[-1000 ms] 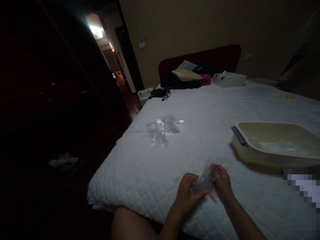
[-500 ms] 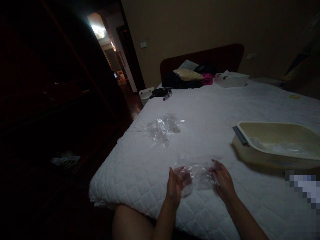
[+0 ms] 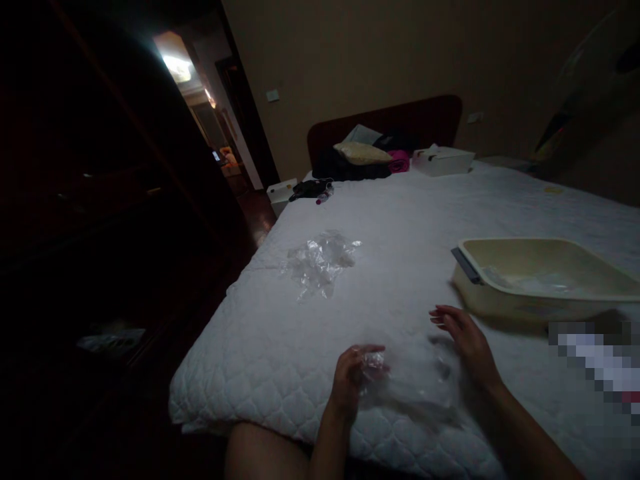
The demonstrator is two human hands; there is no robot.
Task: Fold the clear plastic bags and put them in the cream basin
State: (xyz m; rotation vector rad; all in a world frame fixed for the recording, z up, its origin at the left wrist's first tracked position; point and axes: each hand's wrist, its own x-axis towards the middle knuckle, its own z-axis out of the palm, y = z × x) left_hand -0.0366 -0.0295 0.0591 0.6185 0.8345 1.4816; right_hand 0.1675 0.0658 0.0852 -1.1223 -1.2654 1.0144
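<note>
Left hand: fingers curled on one end of a clear plastic piece, presumably so the light film cannot slip away.
Right hand: between 2 and 3 o'clock from the left hand, fingers loosely spread, apparently gripping nothing; contact with the film's far edge cannot be told through the blur.
Clear plastic piece: at 3 o'clock from the left hand, over the near part of the bed, which probably serves as a broad, soft work surface.
Plastic pile: crumpled on the bed at 11 o'clock from the left hand, well apart from it, perhaps to leave room between.
Tub: at 2 o'clock from the right hand, near it; clear film inside, partly hidden by the near wall.
Leg: at 8 o'clock from the left hand, crowding the bed's near edge.
Bed head: white box at 12 o'clock, pillow nearer 11, both well out of the way.
</note>
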